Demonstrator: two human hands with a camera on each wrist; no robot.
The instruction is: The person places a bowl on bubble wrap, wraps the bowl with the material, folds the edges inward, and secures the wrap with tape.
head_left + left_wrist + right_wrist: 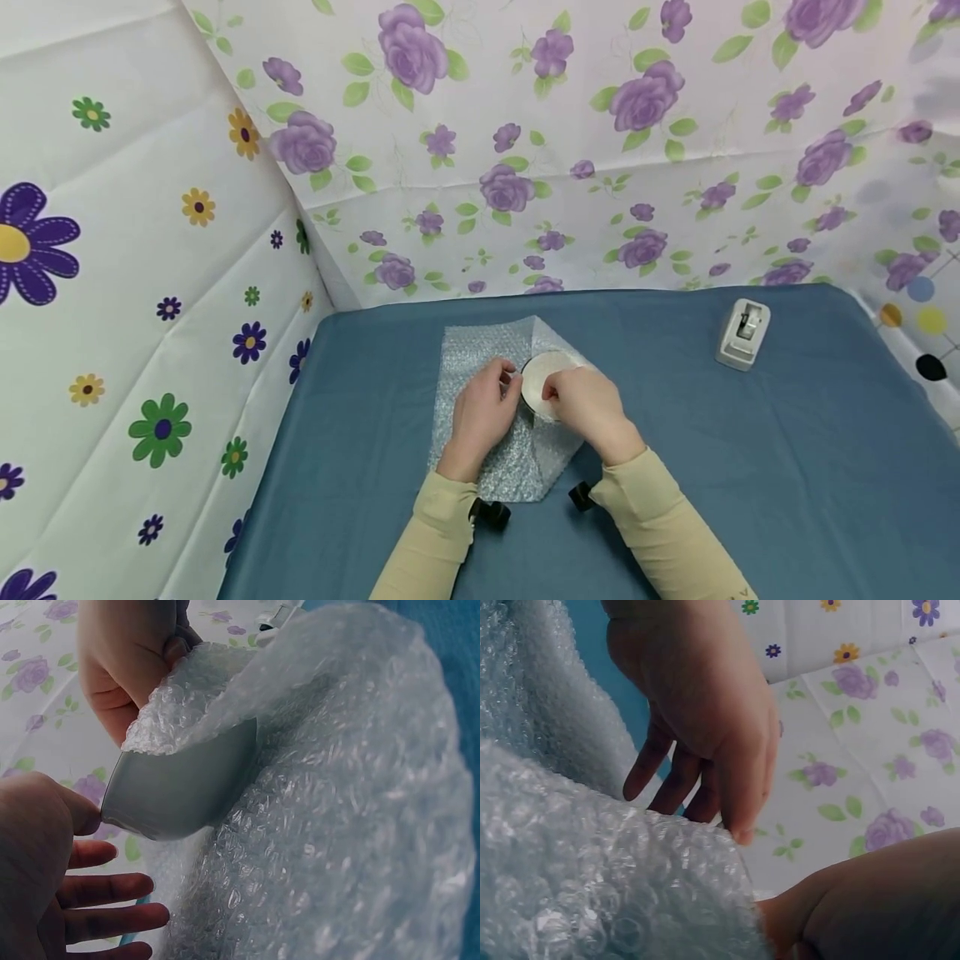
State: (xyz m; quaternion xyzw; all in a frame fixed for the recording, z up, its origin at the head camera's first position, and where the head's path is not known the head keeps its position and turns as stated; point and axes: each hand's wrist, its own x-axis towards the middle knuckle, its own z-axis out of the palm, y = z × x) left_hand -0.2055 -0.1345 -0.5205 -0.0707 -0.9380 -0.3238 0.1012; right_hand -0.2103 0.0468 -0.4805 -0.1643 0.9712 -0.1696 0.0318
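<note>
A pale bowl [538, 377] with a thin dark rim sits on a sheet of bubble wrap [468, 350], its greenish-grey outer wall showing in the left wrist view. One side of the wrap is folded up against the bowl and over its rim. My left hand [483, 410] is at the bowl's left side; the thumb touches the rim and the other fingers are spread apart, fairly straight. Over the bowl's right side, my right hand [591, 405] has curled fingers that grip the folded wrap at the rim. Its fingertips are partly hidden.
A white tape dispenser [742, 335] stands at the back right of the blue-covered table [787, 467]. Flowered sheets [450, 167] hang behind and to the left. Dark wrist camera mounts [491, 514] show beneath both cuffs.
</note>
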